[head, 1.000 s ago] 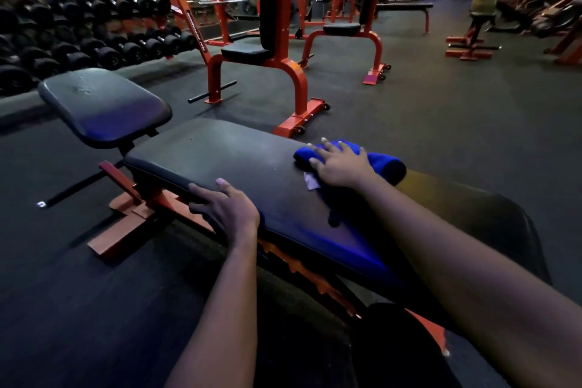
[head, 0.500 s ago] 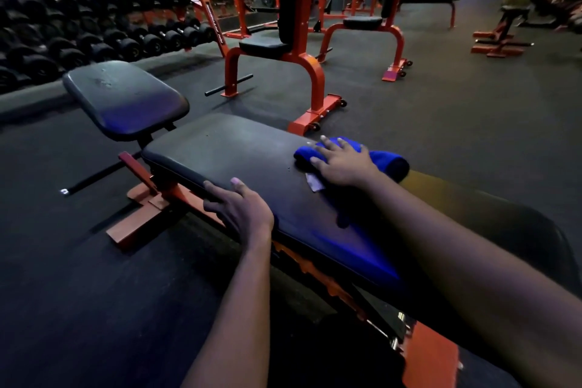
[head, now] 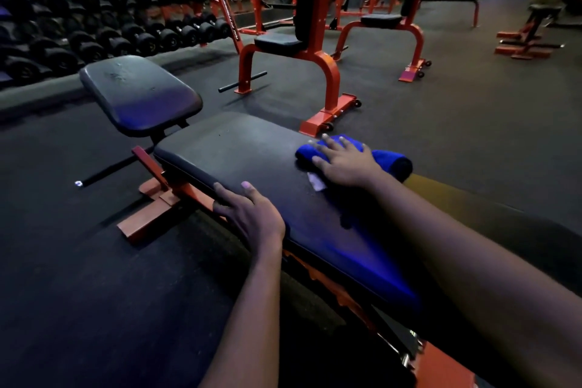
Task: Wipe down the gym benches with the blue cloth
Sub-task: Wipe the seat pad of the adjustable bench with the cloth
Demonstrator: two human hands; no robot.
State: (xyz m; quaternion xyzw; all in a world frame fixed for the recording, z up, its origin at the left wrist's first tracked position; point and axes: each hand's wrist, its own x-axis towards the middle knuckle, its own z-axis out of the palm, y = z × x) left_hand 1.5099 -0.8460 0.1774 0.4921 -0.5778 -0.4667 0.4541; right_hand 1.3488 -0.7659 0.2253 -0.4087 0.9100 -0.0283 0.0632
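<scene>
My right hand [head: 345, 164] lies flat on the blue cloth [head: 390, 162], fingers spread apart and pressing it down, not curled round it; the cloth sits bunched on the far edge of the bench [head: 245, 148], at about 2 o'clock from my left hand [head: 252, 214]; a small white tag [head: 316, 181] pokes out beneath my palm. My left hand rests on the near edge of the long pad, fingers loose and straight, holding nothing, bracing me. Over the last second almost nothing has shifted; both hands and the cloth keep the same spots on the pad, only my head has turned a little. I judge the stroke has paused or barely begun; the stretch of pad toward 10 o'clock and the separate seat pad [head: 138, 94] beyond it likely still need wiping.
</scene>
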